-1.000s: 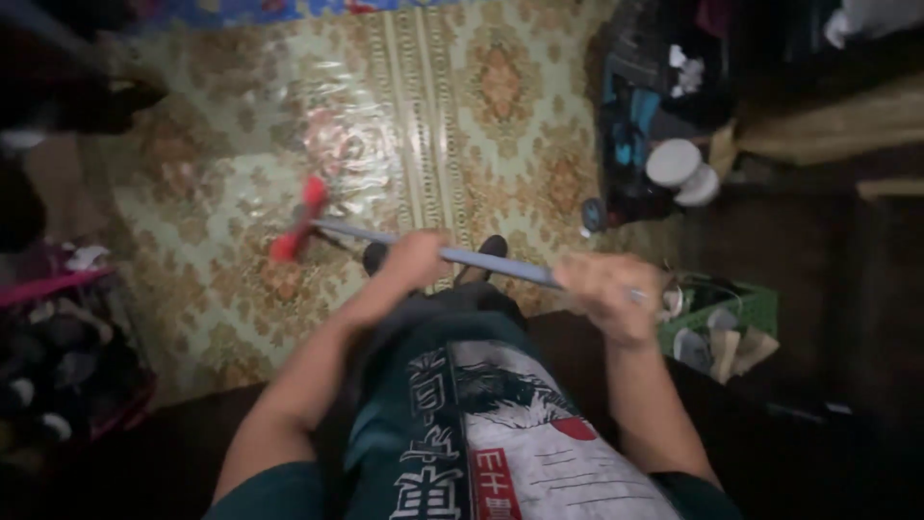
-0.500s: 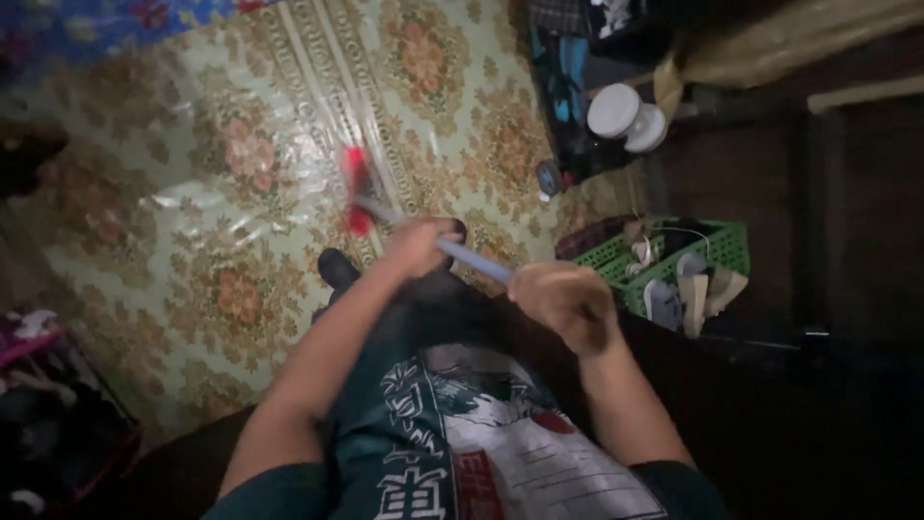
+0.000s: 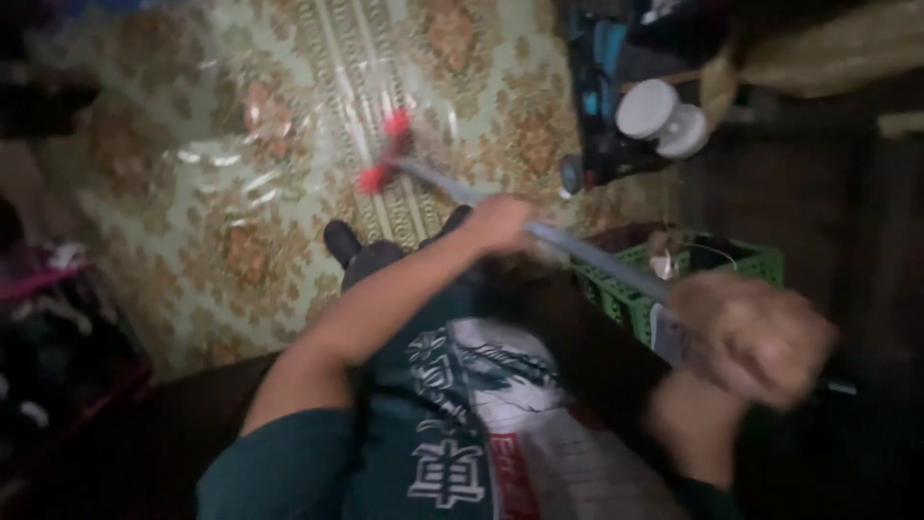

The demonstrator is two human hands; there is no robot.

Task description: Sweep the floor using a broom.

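Left hand wraps the middle of a pale mop handle while the blurred right hand closes around its upper end at four o'clock. At eleven o'clock the red mop head rests on the glossy patterned floor, ahead of dark shoes. Steady, overlapping strokes, clear of the green crate, would likely clean best.

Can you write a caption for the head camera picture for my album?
Both hands, left and right, grip a red-headed mop on a patterned floor.
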